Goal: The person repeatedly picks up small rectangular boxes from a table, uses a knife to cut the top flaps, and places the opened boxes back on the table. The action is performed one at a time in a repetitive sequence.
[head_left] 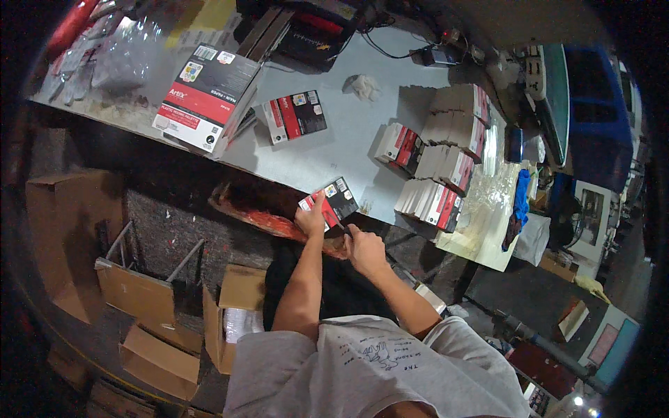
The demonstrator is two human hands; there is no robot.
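My left hand (311,214) gripped the box (340,200) by its left part, with the thumb lying over the printed face. The box sat tilted above the near edge of the tabletop (348,136), right in front of me; I could not tell whether it touched the surface. My right hand (366,249) was closed beside the box's near right edge, fingers curled around what looked like a small dark thing (346,230), too small and shadowed to name for sure.

The step in hand seemed to me to be close work along that near edge. It called for a firm but light left grip, since thin card would likely dent under a hard thumb. Keeping the left fingers out of line with the dark thing looked wise, as did short, shallow strokes. Resting the box on the tabletop would have steadied it better than holding it over the edge.

Another box (296,117) lay farther off to the left, near the big box (209,94), and the stacks (431,198) stood to the right, clear of my elbows.
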